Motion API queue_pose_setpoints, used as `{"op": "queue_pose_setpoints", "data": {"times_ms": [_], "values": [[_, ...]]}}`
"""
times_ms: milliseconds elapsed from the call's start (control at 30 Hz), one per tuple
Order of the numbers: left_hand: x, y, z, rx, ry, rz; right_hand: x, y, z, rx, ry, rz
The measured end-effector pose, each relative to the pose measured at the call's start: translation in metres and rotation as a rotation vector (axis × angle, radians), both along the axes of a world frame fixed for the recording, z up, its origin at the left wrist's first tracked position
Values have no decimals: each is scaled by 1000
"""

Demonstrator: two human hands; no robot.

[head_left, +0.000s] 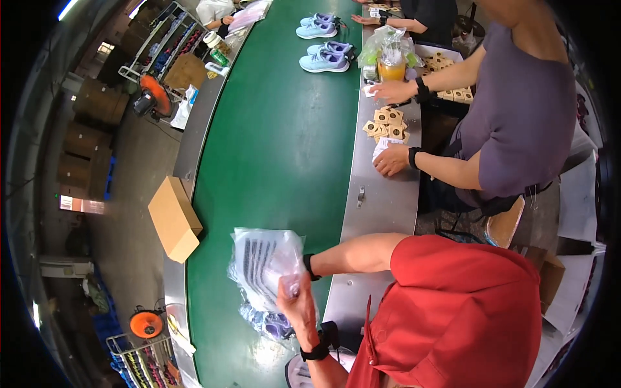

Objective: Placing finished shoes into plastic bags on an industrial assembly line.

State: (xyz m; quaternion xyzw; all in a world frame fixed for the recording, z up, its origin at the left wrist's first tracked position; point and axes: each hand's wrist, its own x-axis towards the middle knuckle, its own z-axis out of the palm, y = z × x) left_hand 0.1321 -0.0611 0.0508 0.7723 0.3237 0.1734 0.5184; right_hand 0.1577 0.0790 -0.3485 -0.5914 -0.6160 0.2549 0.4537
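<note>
A clear plastic bag point(259, 258) with dark printed lines is held up over the green belt. My left hand point(299, 307) comes from the lower edge, its fingers closed on the bag's near side. My right hand point(292, 264) reaches in from the right at the bag's upper side. Its fingers are blurred by the cloudy plastic, so their grip is hidden. Just below the bag, a pale blue and purple shoe point(275, 324) lies on the belt, partly covered by plastic. Dark bands circle both my wrists.
An open-sided brown carton point(173, 220) rests on the belt's left edge. Two pairs of light blue shoes point(323, 59) stand farther along the green belt point(284, 142). At right, a co-worker in purple handles white slips beside tan square packets point(388, 124). Orange fans point(146, 324) stand left.
</note>
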Motion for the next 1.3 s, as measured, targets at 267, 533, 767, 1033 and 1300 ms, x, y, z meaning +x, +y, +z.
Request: {"op": "queue_pose_setpoints", "data": {"times_ms": [267, 533, 767, 1033, 1300], "values": [[-71, 48, -38, -506, -448, 587, 46, -176, 243, -600, 588, 117], [-69, 17, -31, -367, -434, 316, 37, -222, 354, -328, 659, 117], [-132, 25, -39, -172, -473, 394, 78, -265, 334, -220, -414, -370], [-87, -50, -28, -398, -451, 150, 2, -264, 371, -83, -719, -286], [-129, -103, -10, -240, -136, -313, 13, -245, 349, 39, -84, -92]]}}
